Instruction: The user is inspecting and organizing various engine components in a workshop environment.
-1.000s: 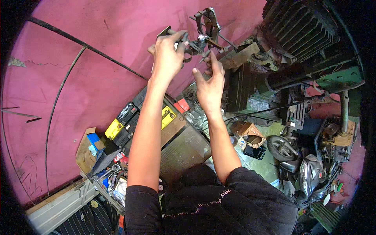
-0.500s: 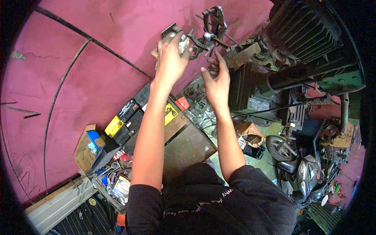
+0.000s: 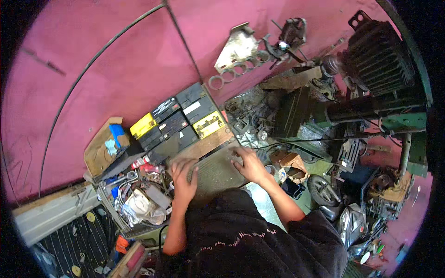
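Observation:
My left hand [image 3: 184, 180] hovers at the left edge of a dark, worn worktop [image 3: 215, 169], fingers spread and a little bent, with nothing visible in it. Over the worktop's right side is my right hand [image 3: 250, 165]. Its thumb stands apart from the half-curled fingers, and I see no object there. I cannot tell whether either hand touches the surface. Beyond them, a pale metal holder [image 3: 237, 48] with a row of rings [image 3: 239, 68] hangs on the pink wall. Dark clamp-like tools [image 3: 292, 34] hang beside it.
Several black and yellow batteries [image 3: 172, 121] stand behind the worktop. A crate of mixed parts [image 3: 141, 204] lies left, near an open cardboard box [image 3: 99, 150]. At right are a green machine with a finned motor [image 3: 380, 60], a loose wheel [image 3: 324, 190] and a brown bag [image 3: 294, 165].
Both hands have come down from the wall holder and tools to the worktop. The holder's rings, earlier mostly covered, now show. The view has shifted.

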Available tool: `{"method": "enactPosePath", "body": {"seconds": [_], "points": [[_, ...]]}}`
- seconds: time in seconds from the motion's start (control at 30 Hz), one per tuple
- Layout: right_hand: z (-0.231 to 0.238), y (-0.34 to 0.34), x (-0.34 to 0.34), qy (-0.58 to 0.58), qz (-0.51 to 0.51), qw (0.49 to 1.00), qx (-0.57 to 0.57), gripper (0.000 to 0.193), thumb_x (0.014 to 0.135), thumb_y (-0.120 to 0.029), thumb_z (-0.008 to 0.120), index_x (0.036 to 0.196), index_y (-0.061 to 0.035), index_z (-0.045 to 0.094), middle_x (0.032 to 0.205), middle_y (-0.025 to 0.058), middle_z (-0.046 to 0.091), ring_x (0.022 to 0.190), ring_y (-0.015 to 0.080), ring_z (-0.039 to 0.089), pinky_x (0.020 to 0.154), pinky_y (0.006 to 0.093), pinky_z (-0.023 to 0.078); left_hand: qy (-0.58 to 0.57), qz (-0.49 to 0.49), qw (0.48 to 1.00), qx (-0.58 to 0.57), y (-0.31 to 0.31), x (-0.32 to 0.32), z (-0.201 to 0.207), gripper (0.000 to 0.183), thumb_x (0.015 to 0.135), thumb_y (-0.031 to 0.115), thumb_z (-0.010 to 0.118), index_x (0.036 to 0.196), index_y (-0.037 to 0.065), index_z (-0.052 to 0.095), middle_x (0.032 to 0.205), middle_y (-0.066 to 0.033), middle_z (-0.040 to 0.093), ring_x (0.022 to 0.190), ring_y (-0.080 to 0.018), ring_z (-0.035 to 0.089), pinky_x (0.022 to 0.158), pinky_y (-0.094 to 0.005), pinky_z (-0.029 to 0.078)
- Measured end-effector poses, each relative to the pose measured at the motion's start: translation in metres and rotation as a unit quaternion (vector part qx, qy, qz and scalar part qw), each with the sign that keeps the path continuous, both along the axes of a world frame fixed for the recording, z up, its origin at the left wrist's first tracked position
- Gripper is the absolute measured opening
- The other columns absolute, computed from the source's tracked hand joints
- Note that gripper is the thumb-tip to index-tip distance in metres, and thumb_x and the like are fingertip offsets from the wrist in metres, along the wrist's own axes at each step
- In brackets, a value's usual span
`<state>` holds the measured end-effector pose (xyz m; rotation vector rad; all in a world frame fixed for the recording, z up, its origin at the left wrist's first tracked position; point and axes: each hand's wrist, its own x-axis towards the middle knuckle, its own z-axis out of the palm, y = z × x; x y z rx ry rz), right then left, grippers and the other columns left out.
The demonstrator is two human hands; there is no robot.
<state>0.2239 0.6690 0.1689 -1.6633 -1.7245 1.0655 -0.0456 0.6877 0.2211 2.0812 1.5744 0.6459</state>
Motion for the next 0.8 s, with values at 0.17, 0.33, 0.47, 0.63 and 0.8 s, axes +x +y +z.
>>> {"method": "enactPosePath", "body": {"seconds": [0.17,0.33,0.47,0.63,0.8], "points": [[0.011,-0.006,-0.031,-0.101,0.271,0.957,-0.008,0.043,0.091,-0.022,0.074,0.126,0.0009,0.064,0.124,0.0238,0.067,0.121,0.0412,0.062,0.106,0.0501,0.049,-0.042,0.148,0.985,-0.083,-0.082,-0.071,-0.034,0.024,0.09,0.009,0.074,0.114,0.006,0.076,0.117,-0.0123,0.072,0.116,-0.0358,0.061,0.106,-0.0466,0.044],[0.032,0.024,-0.084,-0.217,0.325,0.92,-0.009,0.045,0.091,-0.021,0.071,0.13,0.0,0.063,0.125,0.0218,0.068,0.124,0.042,0.062,0.11,0.0547,0.047,-0.099,0.275,0.956,-0.038,-0.097,-0.104,-0.019,0.023,0.091,0.009,0.074,0.114,0.004,0.075,0.115,-0.0171,0.072,0.11,-0.0361,0.064,0.099,-0.0449,0.05],[0.065,0.042,-0.131,-0.215,0.32,0.921,0.049,0.054,0.088,-0.017,0.076,0.137,-0.0031,0.061,0.128,0.0214,0.066,0.125,0.0416,0.061,0.109,0.0539,0.047,-0.101,0.327,0.94,-0.007,-0.111,-0.144,-0.013,0.025,0.091,0.009,0.074,0.116,0.004,0.075,0.114,-0.0164,0.071,0.112,-0.0359,0.063,0.1,-0.0448,0.048],[0.084,0.028,-0.191,-0.193,0.331,0.919,0.089,0.048,0.09,-0.018,0.074,0.134,-0.0021,0.062,0.126,0.0197,0.067,0.123,0.0407,0.061,0.109,0.0527,0.047,-0.094,0.387,0.917,0.014,-0.139,-0.201,-0.02,0.022,0.093,0.01,0.073,0.114,0.007,0.075,0.116,-0.014,0.071,0.114,-0.0364,0.061,0.103,-0.0465,0.045],[0.068,-0.004,-0.25,-0.204,0.384,0.899,0.045,0.043,0.092,-0.021,0.074,0.129,-0.0015,0.063,0.124,0.0195,0.068,0.124,0.039,0.061,0.111,0.0523,0.046,-0.046,0.439,0.897,0.01,-0.169,-0.258,-0.037,0.024,0.093,0.011,0.073,0.116,0.008,0.074,0.117,-0.0125,0.071,0.119,-0.036,0.059,0.108,-0.051,0.04]]}}
